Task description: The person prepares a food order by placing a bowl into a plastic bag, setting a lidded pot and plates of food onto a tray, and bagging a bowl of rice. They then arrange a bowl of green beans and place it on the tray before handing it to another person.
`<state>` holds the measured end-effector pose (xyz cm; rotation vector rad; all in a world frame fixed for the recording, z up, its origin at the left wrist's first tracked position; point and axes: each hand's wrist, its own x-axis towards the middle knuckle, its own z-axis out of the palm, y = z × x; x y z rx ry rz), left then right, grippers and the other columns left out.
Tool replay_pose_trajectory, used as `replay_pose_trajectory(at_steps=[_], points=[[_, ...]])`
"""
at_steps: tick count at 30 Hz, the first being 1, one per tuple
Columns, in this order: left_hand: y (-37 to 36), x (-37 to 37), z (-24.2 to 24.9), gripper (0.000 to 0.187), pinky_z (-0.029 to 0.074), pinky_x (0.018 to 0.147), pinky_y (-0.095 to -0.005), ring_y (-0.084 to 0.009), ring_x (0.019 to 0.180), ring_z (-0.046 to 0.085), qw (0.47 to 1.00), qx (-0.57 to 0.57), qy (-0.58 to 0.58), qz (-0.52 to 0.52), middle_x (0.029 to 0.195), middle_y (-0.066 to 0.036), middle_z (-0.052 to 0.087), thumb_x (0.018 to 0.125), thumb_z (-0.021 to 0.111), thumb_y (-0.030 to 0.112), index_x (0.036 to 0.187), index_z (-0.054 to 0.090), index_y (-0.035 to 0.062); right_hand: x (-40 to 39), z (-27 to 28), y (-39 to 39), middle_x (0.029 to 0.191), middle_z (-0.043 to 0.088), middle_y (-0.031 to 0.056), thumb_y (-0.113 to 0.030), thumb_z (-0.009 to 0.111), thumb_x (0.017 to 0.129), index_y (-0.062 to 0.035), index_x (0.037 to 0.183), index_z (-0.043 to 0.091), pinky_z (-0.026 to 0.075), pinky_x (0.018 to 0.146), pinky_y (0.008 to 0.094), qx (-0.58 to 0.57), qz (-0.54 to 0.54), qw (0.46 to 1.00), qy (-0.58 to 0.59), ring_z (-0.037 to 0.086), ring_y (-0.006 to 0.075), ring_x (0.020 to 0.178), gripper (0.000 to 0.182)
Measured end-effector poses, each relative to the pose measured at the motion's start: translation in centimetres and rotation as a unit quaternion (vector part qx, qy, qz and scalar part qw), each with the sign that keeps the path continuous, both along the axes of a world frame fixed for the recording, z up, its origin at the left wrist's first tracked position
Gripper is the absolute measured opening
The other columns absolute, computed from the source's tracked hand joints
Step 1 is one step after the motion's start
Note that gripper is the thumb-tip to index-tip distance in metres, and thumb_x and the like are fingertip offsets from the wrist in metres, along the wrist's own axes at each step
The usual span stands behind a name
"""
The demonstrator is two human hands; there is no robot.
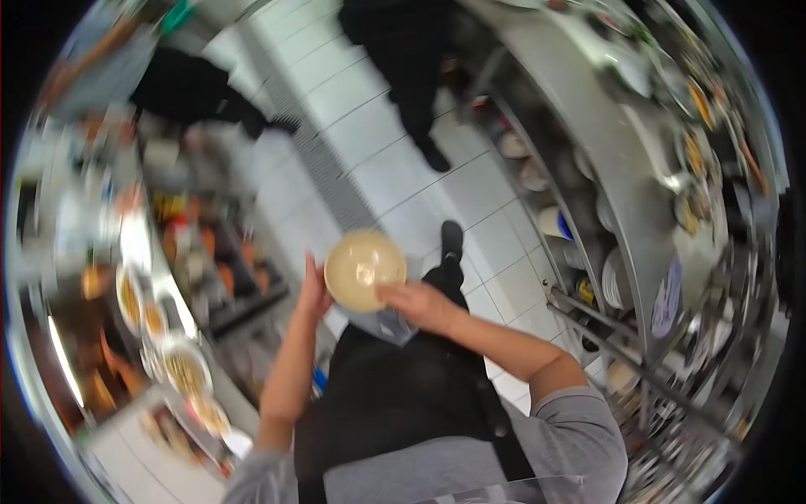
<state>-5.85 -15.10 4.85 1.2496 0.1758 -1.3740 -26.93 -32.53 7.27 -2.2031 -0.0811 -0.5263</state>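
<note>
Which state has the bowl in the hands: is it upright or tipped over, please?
Upright: the bowl shows its open inside to the camera above, with a hand at its rim.

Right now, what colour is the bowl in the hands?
Pale yellow-cream bowl, with a bright glare spot inside; the head view shows it.

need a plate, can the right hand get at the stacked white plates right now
Probably not: the right hand is on the bowl, and the white plates sit off to the side, below the steel counter.
</note>
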Motion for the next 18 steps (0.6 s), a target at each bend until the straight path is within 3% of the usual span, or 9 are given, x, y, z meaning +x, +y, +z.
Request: replay_pose_trajectory(at_steps=[1,2,4,5,7,10,15,17,18], points=[[1.0,0.7,4.2,0.094,0.037,0.109,-0.0386,-0.0257,0.132,0.047,0.999,0.003,-0.032,-0.008,0.141,-0.016,0.050,0.092,0.017,0.075,0.144,0.038,0.0004,1.5,2.3,1.1,0.120,0.063,0.0104,0.002,0.056,0.079,-0.0042,0.114,0.062,0.056,0.080,0.0369,-0.005,0.035,0.999,-0.012,0.064,0.0295,0.096,0.036],[3.5,1.6,5.8,0.089,0.052,0.087,-0.0307,-0.0177,0.115,0.058,0.998,-0.005,-0.068,-0.011,0.134,-0.013,0.055,0.093,0.018,0.073,0.140,0.045,0.0026,2.5,4.0,2.3,0.121,0.062,0.0109,0.002,0.056,0.079,-0.0035,0.114,0.062,0.055,0.081,0.0375,-0.030,0.069,0.997,0.004,0.064,0.0304,0.097,0.036],[8.1,3.1,9.6,0.075,0.045,0.056,-0.0203,-0.0064,0.086,0.060,0.993,0.019,-0.107,-0.043,0.115,-0.007,0.064,0.097,0.027,0.066,0.132,0.053,0.0050,5.0,6.0,4.3,0.125,0.060,0.0140,0.002,0.057,0.079,-0.0022,0.118,0.061,0.053,0.084,0.0376,-0.036,0.139,0.989,-0.035,0.062,0.0345,0.098,0.039],[10.1,3.3,11.4,0.075,0.045,0.056,-0.0203,-0.0064,0.086,0.060,0.993,0.024,-0.115,-0.002,0.115,-0.007,0.064,0.097,0.027,0.066,0.132,0.053,0.0050,6.3,7.0,5.2,0.125,0.059,0.0150,0.001,0.058,0.079,-0.0019,0.119,0.061,0.052,0.087,0.0380,-0.060,0.175,0.981,-0.055,0.061,0.0349,0.102,0.040],[12.0,2.7,14.1,0.060,0.028,0.043,-0.0171,-0.0009,0.067,0.051,0.980,0.038,-0.186,-0.052,0.097,-0.002,0.066,0.100,0.036,0.057,0.124,0.059,0.0062,7.5,8.2,6.7,0.123,0.060,0.0157,0.001,0.058,0.079,-0.0021,0.119,0.061,0.052,0.088,0.0387,-0.081,0.220,0.972,-0.030,0.061,0.0354,0.103,0.040],[14.6,1.1,15.3,0.055,0.038,0.047,-0.0186,-0.0014,0.059,0.052,0.968,0.064,-0.229,0.076,0.076,0.005,0.061,0.100,0.044,0.053,0.115,0.062,0.0029,10.0,10.9,9.5,0.120,0.062,0.0145,0.008,0.062,0.073,-0.0028,0.114,0.065,0.054,0.087,0.0393,-0.063,0.248,0.965,-0.054,0.063,0.0345,0.103,0.042],[16.9,-0.9,16.6,0.055,0.047,0.067,-0.0205,-0.0053,0.079,0.060,0.920,-0.004,-0.276,0.277,0.093,-0.001,0.066,0.101,0.044,0.049,0.116,0.062,-0.0007,13.5,13.0,11.0,0.128,0.056,0.0161,0.012,0.065,0.075,-0.0012,0.116,0.063,0.052,0.090,0.0391,-0.094,0.281,0.953,-0.054,0.062,0.0329,0.104,0.043],[17.6,-1.2,16.0,0.056,0.048,0.075,-0.0230,-0.0085,0.086,0.060,0.880,-0.030,-0.335,0.336,0.097,-0.003,0.067,0.100,0.046,0.050,0.118,0.061,-0.0009,14.5,14.2,11.2,0.136,0.049,0.0191,0.009,0.065,0.079,-0.0024,0.123,0.059,0.049,0.094,0.0372,-0.020,0.178,0.981,-0.071,0.061,0.0334,0.108,0.046],[17.5,-1.5,16.4,0.055,0.047,0.074,-0.0230,-0.0080,0.084,0.059,0.856,-0.036,-0.345,0.383,0.095,-0.003,0.066,0.100,0.046,0.049,0.116,0.062,-0.0010,15.3,14.3,10.8,0.142,0.042,0.0204,0.007,0.064,0.083,-0.0030,0.133,0.050,0.048,0.096,0.0361,-0.089,0.139,0.981,-0.105,0.060,0.0309,0.111,0.053]])
